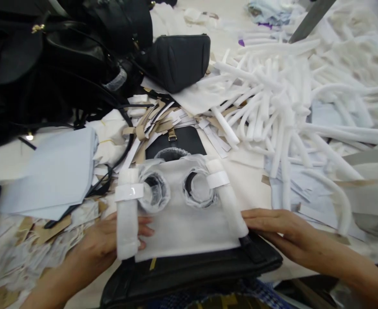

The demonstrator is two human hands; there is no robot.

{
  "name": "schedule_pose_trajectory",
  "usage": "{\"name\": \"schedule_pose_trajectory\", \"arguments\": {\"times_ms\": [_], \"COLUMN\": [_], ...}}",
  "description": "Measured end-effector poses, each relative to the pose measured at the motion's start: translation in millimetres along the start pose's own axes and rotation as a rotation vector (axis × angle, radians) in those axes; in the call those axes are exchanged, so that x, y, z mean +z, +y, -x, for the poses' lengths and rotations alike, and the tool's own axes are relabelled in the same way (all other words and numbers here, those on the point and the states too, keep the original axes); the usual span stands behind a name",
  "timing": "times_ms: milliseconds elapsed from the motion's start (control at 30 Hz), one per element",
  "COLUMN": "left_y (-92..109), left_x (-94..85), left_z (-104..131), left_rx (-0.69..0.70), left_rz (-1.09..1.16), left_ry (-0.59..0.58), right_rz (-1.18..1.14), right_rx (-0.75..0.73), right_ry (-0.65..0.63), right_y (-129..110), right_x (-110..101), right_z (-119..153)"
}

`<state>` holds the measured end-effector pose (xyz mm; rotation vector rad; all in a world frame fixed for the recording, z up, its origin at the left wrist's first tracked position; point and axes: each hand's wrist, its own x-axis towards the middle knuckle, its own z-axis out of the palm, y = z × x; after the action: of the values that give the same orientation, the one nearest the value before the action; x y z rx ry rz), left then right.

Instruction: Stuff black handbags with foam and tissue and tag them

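Note:
A black bag (189, 274) lies at the near edge of the table, its black flap (189, 139) with a gold buckle stretching away from me. A white foam sheet (189, 231) covers its middle, and two rings wrapped in clear plastic rest on that. White foam tubes (127, 227) with white bands stand along both sides. My left hand (107, 238) is at the left tube, fingers apart, some passing behind it onto the sheet. My right hand (279, 227) lies with extended fingers against the outer side of the right tube (230, 206).
Black bags (182, 60) are piled at the back left. Pale blue-white sheets (56, 167) lie at the left, above paper and plastic scraps (18, 257). Many white foam tubes (282, 103) spread over the right side. A grey metal bar (311, 21) stands at the top right.

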<state>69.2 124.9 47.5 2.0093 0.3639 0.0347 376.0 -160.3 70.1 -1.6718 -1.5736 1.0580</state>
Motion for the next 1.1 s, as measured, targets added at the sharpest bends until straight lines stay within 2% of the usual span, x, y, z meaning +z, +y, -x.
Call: {"name": "schedule_pose_trajectory", "arguments": {"times_ms": [100,167,267,333,467,567,633,700,833,900,1000,1067,1100], "left_y": [10,19,27,27,23,25,29,30,15,3,-9,-9,-8], "left_x": [-17.5,-21.9,-17.6,-11.0,-4.5,-9.4,-12.5,-12.5,-5.5,-2.7,-1.4,0.0,1.4], "left_z": [10,22,35,36,19,3,-1,-1,-1,-7,-22,-30,-33], "left_rx": [0.047,0.005,-0.105,-0.127,0.025,0.138,0.097,-0.021,-0.226,-0.167,0.088,0.185,0.179], "left_rz": [-0.092,-0.116,-0.057,-0.012,-0.151,-0.265,-0.246,-0.188,-0.082,-0.112,-0.308,-0.334,-0.296], "left_ry": [-0.193,-0.226,-0.144,-0.094,0.027,-0.004,-0.08,-0.154,-0.254,-0.28,-0.183,-0.046,0.014], "right_rz": [0.01,0.031,0.076,0.104,0.143,0.136,0.137,0.127,0.122,0.161,0.184,0.124,0.051], "right_rx": [0.012,0.008,-0.035,-0.087,-0.198,-0.203,-0.164,-0.129,-0.111,-0.176,-0.287,-0.252,-0.173], "right_ry": [-0.056,-0.021,0.046,0.082,0.079,-0.009,-0.042,-0.055,-0.032,0.026,0.096,0.118,0.139], "right_y": [10,14,14,11,9,18,26,32,29,25,24,28,30], "right_x": [-2,-3,-3,-2,-1,2,5,9,9,3,-3,0,4], "right_z": [8,14,13,3,-24,-35,-37,-39,-48,-55,-63,-67,-68]}}
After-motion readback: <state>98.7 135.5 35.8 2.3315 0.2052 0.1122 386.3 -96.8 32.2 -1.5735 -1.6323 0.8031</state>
